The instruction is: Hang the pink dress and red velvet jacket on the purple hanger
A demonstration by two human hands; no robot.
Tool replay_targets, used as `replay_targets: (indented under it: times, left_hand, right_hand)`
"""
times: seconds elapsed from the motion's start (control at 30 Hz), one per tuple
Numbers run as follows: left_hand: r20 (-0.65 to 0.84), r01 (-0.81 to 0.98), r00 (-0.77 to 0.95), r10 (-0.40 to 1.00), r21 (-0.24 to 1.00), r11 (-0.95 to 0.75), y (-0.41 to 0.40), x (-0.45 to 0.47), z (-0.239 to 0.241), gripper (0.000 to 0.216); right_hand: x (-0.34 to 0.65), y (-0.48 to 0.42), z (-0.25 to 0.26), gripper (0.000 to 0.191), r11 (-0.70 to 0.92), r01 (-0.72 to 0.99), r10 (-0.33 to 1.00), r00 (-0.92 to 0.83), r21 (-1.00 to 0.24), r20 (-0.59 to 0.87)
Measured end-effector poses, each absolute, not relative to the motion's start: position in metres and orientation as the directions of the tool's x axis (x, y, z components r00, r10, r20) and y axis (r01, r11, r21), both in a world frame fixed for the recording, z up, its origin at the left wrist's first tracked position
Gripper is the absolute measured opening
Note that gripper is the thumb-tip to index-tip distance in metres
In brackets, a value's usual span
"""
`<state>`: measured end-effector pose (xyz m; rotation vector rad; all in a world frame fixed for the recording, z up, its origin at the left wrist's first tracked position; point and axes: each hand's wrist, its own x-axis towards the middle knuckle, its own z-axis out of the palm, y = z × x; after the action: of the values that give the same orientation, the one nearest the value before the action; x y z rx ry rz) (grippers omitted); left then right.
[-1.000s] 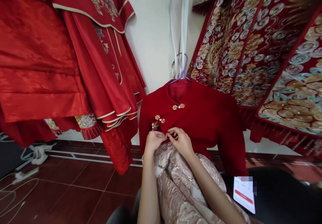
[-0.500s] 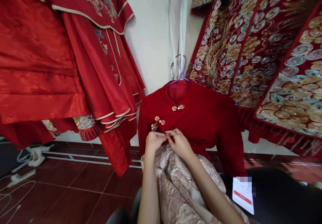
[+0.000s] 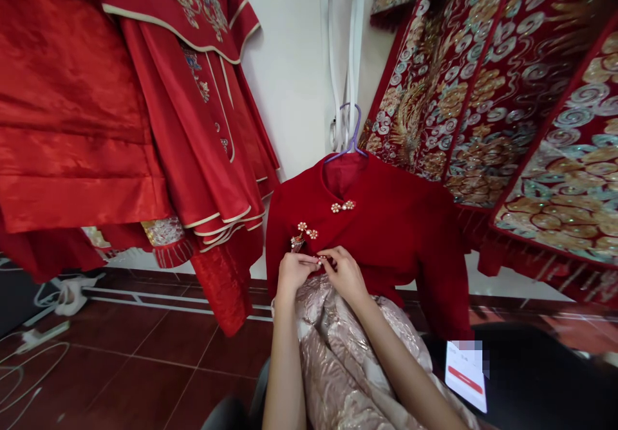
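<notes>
A dark red jacket (image 3: 386, 230) hangs in front of me on a purple hanger (image 3: 356, 137). At its waist both of my hands meet, pinching a small beaded clasp (image 3: 320, 261) between their fingertips. My left hand (image 3: 293, 272) holds it from the left, thumb and index finger pressed together; my right hand (image 3: 346, 277) grips it from the right with bent fingers. Fingertips partly hide the clasp. A pearl flower clasp (image 3: 342, 206) sits at the neckline, and another flower clasp (image 3: 308, 231) with a tasselled ornament (image 3: 298, 243) lies just above my left hand.
A shiny pale patterned skirt (image 3: 333, 346) falls beneath the jacket. Red garments (image 3: 193, 127) hang at left, embroidered ones (image 3: 463, 108) at right. A lit phone (image 3: 464, 375) rests on a black surface at lower right. White shoes (image 3: 71, 298) and cables lie on the tiled floor.
The fingers have shifted slightly at the clasp, and more of its beads show between them. The view has moved a little; the garments hang as before.
</notes>
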<state>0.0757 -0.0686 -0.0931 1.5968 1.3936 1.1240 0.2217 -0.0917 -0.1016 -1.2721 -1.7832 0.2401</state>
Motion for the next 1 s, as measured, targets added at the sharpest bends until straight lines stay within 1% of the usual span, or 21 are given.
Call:
replay_targets:
  times: [0.07,0.13,0.23,0.3,0.37,0.43,0.47,0.53,0.57,0.63,0.7,0.77,0.9,1.0]
  left_hand:
    - [0.142,0.299,0.068,0.987,0.941,-0.156,-0.068,0.075,-0.095,0.015]
    - [0.146,0.264,0.091,0.985,0.950,-0.165,-0.068,0.072,-0.092,0.016]
    - [0.196,0.264,0.009,0.981,0.945,-0.191,-0.072,0.064,-0.080,0.025]
    - [0.233,0.245,-0.059,0.971,0.946,-0.213,-0.077,0.057,-0.068,0.024]
    - [0.259,0.216,-0.075,0.963,0.947,-0.238,-0.083,0.052,-0.058,0.022]
    - [0.274,0.221,-0.044,0.961,0.941,-0.258,-0.087,0.051,-0.053,0.020]
    - [0.275,0.242,-0.014,0.961,0.934,-0.264,-0.087,0.052,-0.053,0.019]
    - [0.259,0.313,0.058,0.964,0.912,-0.264,-0.086,0.056,-0.057,0.017]
    - [0.247,0.358,0.087,0.965,0.896,-0.262,-0.085,0.058,-0.061,0.016]
    - [0.236,0.448,0.118,0.964,0.854,-0.264,-0.081,0.062,-0.068,0.014]
    - [0.251,0.515,0.141,0.958,0.808,-0.287,-0.079,0.064,-0.073,0.014]
    - [0.259,0.545,0.179,0.949,0.777,-0.314,-0.078,0.065,-0.074,0.013]
    - [0.267,0.545,0.206,0.941,0.767,-0.337,-0.078,0.064,-0.074,0.012]
    - [0.288,0.530,0.198,0.937,0.773,-0.349,-0.078,0.064,-0.075,0.015]
  right_hand:
    - [0.222,-0.092,-0.101,0.024,0.459,0.652,0.824,-0.057,-0.604,0.564]
    - [0.226,-0.093,-0.096,0.024,0.476,0.630,0.831,-0.095,-0.614,0.548]
    - [0.242,-0.100,-0.079,0.023,0.501,0.549,0.845,-0.142,-0.669,0.516]
    - [0.256,-0.107,-0.063,0.021,0.497,0.485,0.846,-0.084,-0.720,0.527]
    - [0.267,-0.115,-0.048,0.023,0.475,0.413,0.847,0.025,-0.777,0.531]
    - [0.271,-0.120,-0.039,0.026,0.447,0.320,0.861,0.100,-0.835,0.499]
    - [0.270,-0.121,-0.037,0.028,0.433,0.272,0.875,0.100,-0.859,0.473]
    - [0.263,-0.120,-0.042,0.029,0.410,0.220,0.905,0.026,-0.885,0.425]
    - [0.258,-0.118,-0.048,0.028,0.410,0.228,0.909,-0.029,-0.883,0.415]
    - [0.247,-0.113,-0.061,0.025,0.441,0.309,0.897,-0.111,-0.843,0.429]
    - [0.240,-0.106,-0.074,0.024,0.459,0.418,0.883,-0.117,-0.784,0.454]
    - [0.236,-0.101,-0.083,0.024,0.436,0.486,0.888,-0.098,-0.758,0.449]
    - [0.237,-0.095,-0.089,0.023,0.394,0.508,0.913,-0.121,-0.766,0.389]
    - [0.239,-0.092,-0.091,0.021,0.395,0.489,0.915,-0.135,-0.778,0.380]
